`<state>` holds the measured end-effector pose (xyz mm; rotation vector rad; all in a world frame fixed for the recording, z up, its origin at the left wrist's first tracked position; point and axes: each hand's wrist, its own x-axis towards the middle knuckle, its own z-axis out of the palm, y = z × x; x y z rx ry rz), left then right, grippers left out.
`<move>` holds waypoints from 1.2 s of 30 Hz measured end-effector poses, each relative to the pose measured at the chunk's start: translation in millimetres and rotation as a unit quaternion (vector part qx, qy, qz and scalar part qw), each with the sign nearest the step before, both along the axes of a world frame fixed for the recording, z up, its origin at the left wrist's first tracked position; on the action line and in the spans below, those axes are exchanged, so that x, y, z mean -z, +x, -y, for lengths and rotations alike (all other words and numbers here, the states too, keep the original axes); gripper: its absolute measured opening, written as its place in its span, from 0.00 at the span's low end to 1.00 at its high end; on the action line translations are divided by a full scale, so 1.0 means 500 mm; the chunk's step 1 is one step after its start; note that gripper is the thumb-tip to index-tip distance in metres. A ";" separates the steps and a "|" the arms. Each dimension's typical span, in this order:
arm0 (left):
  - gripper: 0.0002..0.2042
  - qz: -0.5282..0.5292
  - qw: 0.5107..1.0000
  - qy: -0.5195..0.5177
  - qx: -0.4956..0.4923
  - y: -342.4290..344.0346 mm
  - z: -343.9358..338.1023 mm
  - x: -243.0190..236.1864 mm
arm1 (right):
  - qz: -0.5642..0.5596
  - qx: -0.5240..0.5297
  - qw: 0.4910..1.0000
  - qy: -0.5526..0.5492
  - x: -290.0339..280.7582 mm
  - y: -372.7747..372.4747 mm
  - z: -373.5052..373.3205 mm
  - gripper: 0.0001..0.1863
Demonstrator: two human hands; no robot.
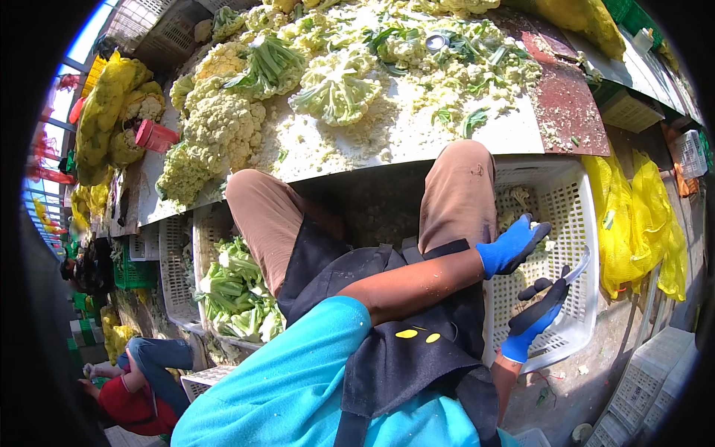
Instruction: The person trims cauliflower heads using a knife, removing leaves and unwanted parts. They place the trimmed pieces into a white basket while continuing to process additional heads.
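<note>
1. Cauliflower bit (550,244) shows just beside the fingertips of the left hand (514,246), which curls; whether it pinches the bit cannot be told.
2. Knife (579,264), pinched by the nearer right hand (538,311), slants up and rightward, just right of the bit.
3. White basket (570,205) lies beneath.
4. Cauliflower heads (223,130) sit on the table (515,138).

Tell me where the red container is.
In the head view's upper left, the red container is between the yellow mesh bag and the heaped cauliflower.
</note>
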<state>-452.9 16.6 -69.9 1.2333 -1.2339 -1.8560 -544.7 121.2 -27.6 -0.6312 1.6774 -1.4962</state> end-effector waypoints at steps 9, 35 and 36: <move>0.44 0.624 0.553 -0.347 -0.429 0.526 0.176 -0.181 | -0.040 -0.025 0.998 0.047 -0.021 0.013 0.028 0.29; 0.28 0.449 0.620 -0.612 -0.198 0.494 0.123 -0.273 | -0.420 -0.359 0.811 -0.192 -0.181 0.148 0.143 0.22; 0.28 0.438 0.638 -0.608 -0.176 0.463 0.125 -0.280 | -0.434 -0.345 0.813 -0.179 -0.201 0.128 0.138 0.22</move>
